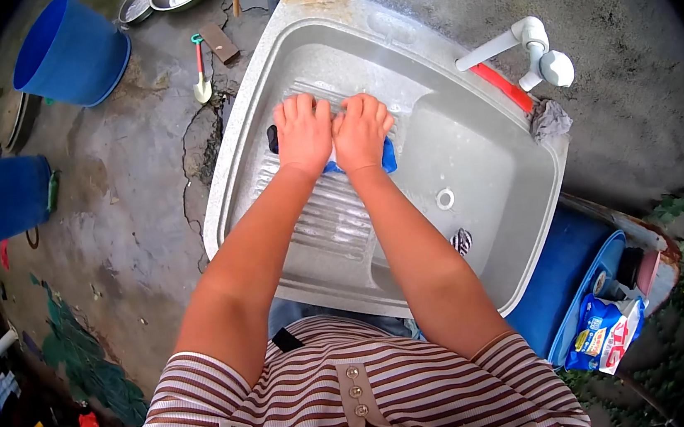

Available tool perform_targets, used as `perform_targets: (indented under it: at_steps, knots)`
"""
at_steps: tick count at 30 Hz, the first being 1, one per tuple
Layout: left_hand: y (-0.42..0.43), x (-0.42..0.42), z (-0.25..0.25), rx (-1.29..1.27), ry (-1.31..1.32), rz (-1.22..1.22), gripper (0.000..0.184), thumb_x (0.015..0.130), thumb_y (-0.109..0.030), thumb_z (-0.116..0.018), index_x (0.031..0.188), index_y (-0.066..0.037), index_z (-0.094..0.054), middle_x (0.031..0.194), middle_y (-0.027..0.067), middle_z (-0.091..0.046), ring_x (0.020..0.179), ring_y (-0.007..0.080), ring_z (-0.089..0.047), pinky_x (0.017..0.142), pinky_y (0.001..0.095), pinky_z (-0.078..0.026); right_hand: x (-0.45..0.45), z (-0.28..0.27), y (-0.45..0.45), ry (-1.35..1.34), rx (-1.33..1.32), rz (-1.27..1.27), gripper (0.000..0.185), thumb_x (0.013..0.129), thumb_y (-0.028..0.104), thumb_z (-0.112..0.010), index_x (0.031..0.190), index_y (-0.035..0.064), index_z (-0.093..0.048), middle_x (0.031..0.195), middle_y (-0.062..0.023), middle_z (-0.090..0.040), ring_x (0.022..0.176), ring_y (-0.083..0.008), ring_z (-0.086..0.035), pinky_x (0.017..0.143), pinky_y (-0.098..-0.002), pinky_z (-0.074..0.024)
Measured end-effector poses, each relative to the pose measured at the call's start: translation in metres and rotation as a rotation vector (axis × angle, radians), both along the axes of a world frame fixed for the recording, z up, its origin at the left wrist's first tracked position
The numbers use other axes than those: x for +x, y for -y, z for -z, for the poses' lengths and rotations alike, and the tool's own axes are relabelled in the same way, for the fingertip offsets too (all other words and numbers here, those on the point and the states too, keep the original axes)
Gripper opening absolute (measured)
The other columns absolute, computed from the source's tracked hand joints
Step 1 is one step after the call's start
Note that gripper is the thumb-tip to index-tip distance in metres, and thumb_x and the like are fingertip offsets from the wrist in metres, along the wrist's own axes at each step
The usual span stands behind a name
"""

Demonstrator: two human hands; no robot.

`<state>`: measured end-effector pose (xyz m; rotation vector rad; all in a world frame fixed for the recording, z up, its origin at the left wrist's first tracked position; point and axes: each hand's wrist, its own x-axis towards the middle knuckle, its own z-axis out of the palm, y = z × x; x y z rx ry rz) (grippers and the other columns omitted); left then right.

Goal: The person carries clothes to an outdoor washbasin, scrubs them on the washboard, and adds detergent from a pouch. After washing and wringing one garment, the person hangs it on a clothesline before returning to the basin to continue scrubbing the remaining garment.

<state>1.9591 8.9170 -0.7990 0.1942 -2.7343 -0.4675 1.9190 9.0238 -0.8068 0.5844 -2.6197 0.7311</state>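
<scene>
My left hand and my right hand are side by side over the ribbed washboard of a grey laundry sink. Their fingers are curled down on a bunched cloth, mostly hidden under them. A blue part of the cloth sticks out beside and below my right hand. A black bit shows at the left of my left hand; whether it belongs to the same cloth I cannot tell. In the basin, a small striped cloth lies below the drain.
A white tap reaches over the basin's back rim, near a red strip and a grey rag. Right of the sink, a blue-and-white packet rests by a blue barrel. Blue buckets and a toy shovel are at left.
</scene>
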Motion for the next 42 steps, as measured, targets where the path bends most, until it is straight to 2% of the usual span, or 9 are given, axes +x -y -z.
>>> perform_targets:
  at_steps: [7, 11, 15, 19, 23, 31, 35, 39, 42]
  knots:
    - [-0.026, 0.143, -0.013, 0.166, -0.012, 0.323, 0.016, 0.082, -0.017, -0.066, 0.09, -0.006, -0.06, 0.103, 0.0135, -0.053, 0.102, 0.0337, -0.051, 0.096, 0.0502, -0.038, 0.147, -0.014, -0.069, 0.231, -0.095, -0.277, 0.015, 0.08, 0.009, -0.064, 0.094, 0.0044, -0.06, 0.108, -0.0144, -0.059, 0.101, -0.0342, -0.054, 0.09, -0.0483, -0.0367]
    - [-0.017, 0.087, -0.001, 0.07, -0.006, 0.331, 0.012, 0.083, -0.015, -0.058, 0.091, -0.005, -0.056, 0.098, 0.0147, -0.053, 0.1, 0.0352, -0.051, 0.095, 0.0493, -0.039, 0.083, -0.003, -0.048, 0.162, -0.041, -0.336, 0.014, 0.081, 0.008, -0.06, 0.095, 0.005, -0.06, 0.104, -0.0133, -0.059, 0.098, -0.0333, -0.054, 0.085, -0.0455, -0.0372]
    - [-0.007, -0.01, 0.003, -0.068, -0.043, 0.049, 0.015, 0.089, -0.021, -0.063, 0.094, -0.008, -0.061, 0.102, 0.0119, -0.054, 0.105, 0.0325, -0.05, 0.1, 0.0491, -0.035, -0.011, 0.0, -0.008, 0.029, 0.035, 0.003, 0.015, 0.084, 0.018, -0.065, 0.096, 0.0088, -0.061, 0.104, -0.0118, -0.059, 0.102, -0.0324, -0.052, 0.089, -0.0465, -0.0369]
    - [-0.015, 0.045, -0.003, 0.066, -0.034, 0.029, 0.016, 0.087, -0.022, -0.069, 0.095, -0.008, -0.063, 0.104, 0.0113, -0.054, 0.106, 0.0322, -0.048, 0.101, 0.0524, -0.033, 0.047, -0.011, -0.024, 0.067, 0.053, -0.001, 0.016, 0.082, 0.015, -0.066, 0.095, 0.0086, -0.061, 0.104, -0.012, -0.059, 0.101, -0.0335, -0.052, 0.09, -0.0472, -0.036]
    - [-0.027, 0.151, -0.021, 0.158, 0.03, 0.388, 0.014, 0.084, -0.019, -0.063, 0.09, -0.007, -0.06, 0.096, 0.0116, -0.053, 0.099, 0.0319, -0.051, 0.092, 0.0457, -0.038, 0.135, -0.018, -0.064, 0.182, -0.081, -0.24, 0.017, 0.079, 0.011, -0.065, 0.095, 0.0072, -0.059, 0.101, -0.0125, -0.058, 0.098, -0.0343, -0.052, 0.087, -0.0482, -0.0357]
    - [-0.01, -0.009, -0.004, -0.031, 0.047, 0.058, 0.013, 0.089, -0.019, -0.06, 0.095, -0.008, -0.064, 0.099, 0.011, -0.054, 0.105, 0.0316, -0.05, 0.099, 0.0466, -0.035, -0.011, -0.001, -0.008, 0.004, 0.029, -0.011, 0.009, 0.082, 0.016, -0.066, 0.089, 0.0117, -0.061, 0.096, -0.0066, -0.059, 0.097, -0.0289, -0.053, 0.087, -0.0442, -0.0378]
    - [-0.02, 0.047, -0.01, 0.01, -0.002, 0.052, 0.017, 0.089, -0.024, -0.068, 0.097, -0.009, -0.067, 0.104, 0.0096, -0.057, 0.107, 0.032, -0.049, 0.101, 0.049, -0.034, 0.046, -0.009, -0.027, 0.05, 0.033, -0.026, 0.015, 0.08, 0.016, -0.068, 0.091, 0.0096, -0.061, 0.097, -0.0086, -0.06, 0.098, -0.0308, -0.055, 0.087, -0.0445, -0.0378]
    - [-0.035, 0.149, -0.023, 0.174, 0.087, 0.366, 0.012, 0.086, -0.021, -0.063, 0.09, -0.01, -0.061, 0.096, 0.0102, -0.055, 0.096, 0.0324, -0.052, 0.091, 0.0458, -0.037, 0.132, -0.014, -0.069, 0.201, -0.099, -0.274, 0.011, 0.082, 0.007, -0.062, 0.093, 0.0073, -0.059, 0.097, -0.0094, -0.06, 0.094, -0.0326, -0.054, 0.087, -0.0469, -0.0371]
    - [-0.028, 0.108, -0.005, 0.039, 0.105, 0.355, 0.011, 0.085, -0.021, -0.061, 0.088, -0.01, -0.06, 0.096, 0.0104, -0.056, 0.095, 0.0314, -0.052, 0.09, 0.0441, -0.038, 0.115, -0.009, -0.065, 0.165, -0.021, -0.284, 0.01, 0.081, 0.008, -0.062, 0.091, 0.0067, -0.059, 0.095, -0.0099, -0.059, 0.094, -0.0311, -0.055, 0.084, -0.0454, -0.0388]
